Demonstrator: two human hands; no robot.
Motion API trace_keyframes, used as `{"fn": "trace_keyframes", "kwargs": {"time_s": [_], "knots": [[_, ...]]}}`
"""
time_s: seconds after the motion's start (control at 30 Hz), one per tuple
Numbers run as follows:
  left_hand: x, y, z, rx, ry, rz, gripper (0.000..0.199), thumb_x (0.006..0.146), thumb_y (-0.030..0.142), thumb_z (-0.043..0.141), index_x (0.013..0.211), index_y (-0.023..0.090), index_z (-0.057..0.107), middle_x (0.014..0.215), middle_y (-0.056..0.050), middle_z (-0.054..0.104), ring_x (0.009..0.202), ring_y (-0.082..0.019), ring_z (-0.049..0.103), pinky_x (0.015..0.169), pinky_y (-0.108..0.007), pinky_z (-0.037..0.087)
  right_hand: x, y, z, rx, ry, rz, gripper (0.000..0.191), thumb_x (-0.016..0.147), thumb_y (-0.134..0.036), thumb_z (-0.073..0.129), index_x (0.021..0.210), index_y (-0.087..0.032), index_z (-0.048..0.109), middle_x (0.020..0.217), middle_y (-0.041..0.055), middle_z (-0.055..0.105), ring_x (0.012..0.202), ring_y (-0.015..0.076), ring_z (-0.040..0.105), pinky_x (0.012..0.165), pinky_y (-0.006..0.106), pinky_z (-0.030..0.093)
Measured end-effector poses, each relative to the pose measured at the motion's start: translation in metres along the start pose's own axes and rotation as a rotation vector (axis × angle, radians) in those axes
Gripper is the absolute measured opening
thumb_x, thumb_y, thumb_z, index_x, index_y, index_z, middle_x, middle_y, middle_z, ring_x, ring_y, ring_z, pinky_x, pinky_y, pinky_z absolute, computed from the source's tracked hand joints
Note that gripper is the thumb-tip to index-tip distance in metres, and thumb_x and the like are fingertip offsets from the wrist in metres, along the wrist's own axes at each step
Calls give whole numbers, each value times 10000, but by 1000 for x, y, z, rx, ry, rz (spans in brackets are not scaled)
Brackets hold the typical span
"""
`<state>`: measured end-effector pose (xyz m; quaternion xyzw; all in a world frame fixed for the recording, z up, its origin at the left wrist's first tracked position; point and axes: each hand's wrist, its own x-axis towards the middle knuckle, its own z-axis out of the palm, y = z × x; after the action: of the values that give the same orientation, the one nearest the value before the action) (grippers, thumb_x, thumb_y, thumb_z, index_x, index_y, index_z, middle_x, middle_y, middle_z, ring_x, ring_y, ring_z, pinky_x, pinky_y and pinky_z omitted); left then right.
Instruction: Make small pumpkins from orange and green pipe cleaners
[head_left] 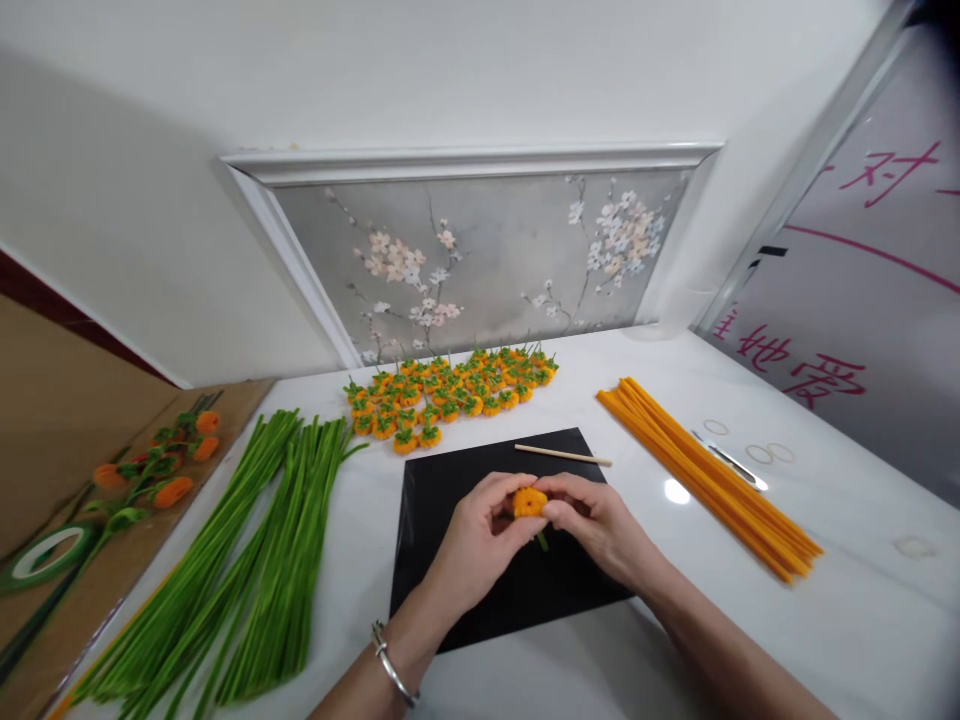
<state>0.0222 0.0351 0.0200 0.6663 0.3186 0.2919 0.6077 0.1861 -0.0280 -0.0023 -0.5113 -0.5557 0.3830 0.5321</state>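
Between my two hands is a small orange pipe-cleaner flower (530, 502), its ruffled face turned toward me. The fingers of my left hand (491, 515) pinch it from the left, and those of my right hand (581, 508) grip its right edge. A short green piece (541, 541) shows just below the flower, partly hidden by my fingers. Both hands are above a black mat (480, 625). At the mat's far edge lies a thin wooden stick (562, 455).
Several finished orange flowers with green tops (450, 390) stand behind the mat. Green pipe cleaners (277, 560) lie left, orange pipe cleaners (705, 475) right, beside a slim metal tool (731, 460) and rubber bands (759, 454). Green tape (49, 557) and a flower stem (142, 480) rest on cardboard at far left.
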Motion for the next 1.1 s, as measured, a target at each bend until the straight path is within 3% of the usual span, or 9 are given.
{"fn": "trace_keyframes", "kwargs": {"time_s": [0.1,0.17,0.3,0.43,0.6,0.7,0.77,0.93,1.1], "knots": [[2,4,-4,-306,53,-143,217,803,268,692,994,170,666,866,-16,626,716,-77,588,655,-144,507,0,0,0,50,95,33,277,898,-367,510,1089,-189,604,932,49,669,736,143,610,675,265,513],[4,6,-5,-532,123,-224,177,789,279,714,899,150,665,803,4,599,657,-47,563,636,-119,503,-1,-2,1,59,135,36,240,895,-371,511,1014,-180,596,919,51,651,737,141,601,651,252,506],[4,5,-4,-735,167,-275,175,754,256,750,784,130,632,773,4,578,665,-55,566,638,-128,515,-4,-9,7,-26,72,7,143,868,-319,566,923,-189,588,824,17,613,721,132,575,650,240,482],[2,4,4,-628,122,-241,196,816,311,684,785,133,609,783,-1,566,708,-69,557,659,-144,503,-5,-7,15,-3,68,-1,195,845,-287,603,1019,-204,573,870,13,621,758,134,590,690,245,486],[1,-1,11,-286,161,-162,210,841,365,638,878,161,604,817,4,581,759,-93,551,697,-173,491,-5,-1,20,-38,104,60,169,818,-320,637,915,-201,566,757,-13,596,645,120,548,596,228,464],[2,-4,11,-153,124,-161,249,849,404,607,893,159,612,817,-8,604,783,-128,581,744,-237,516,-6,-2,21,-148,132,35,97,835,-271,600,888,-196,570,773,3,625,651,130,569,611,240,472],[3,-5,9,-130,83,-186,291,846,436,592,880,149,624,806,-21,625,772,-148,606,751,-277,533,-6,-4,21,-218,146,-7,50,853,-217,549,885,-192,579,780,14,640,657,135,584,622,247,477],[4,-2,6,-184,75,-277,354,750,425,700,980,159,659,875,-46,689,803,-174,648,730,-278,546,-6,-5,21,-341,96,-170,135,872,-132,471,863,-198,589,819,25,645,732,145,605,688,256,483],[2,1,4,-272,62,-280,273,752,379,720,899,150,706,846,-42,677,800,-146,631,754,-237,529,-6,-4,19,-358,166,-124,89,856,-140,505,894,-211,544,790,8,644,683,145,616,636,248,492]]}}
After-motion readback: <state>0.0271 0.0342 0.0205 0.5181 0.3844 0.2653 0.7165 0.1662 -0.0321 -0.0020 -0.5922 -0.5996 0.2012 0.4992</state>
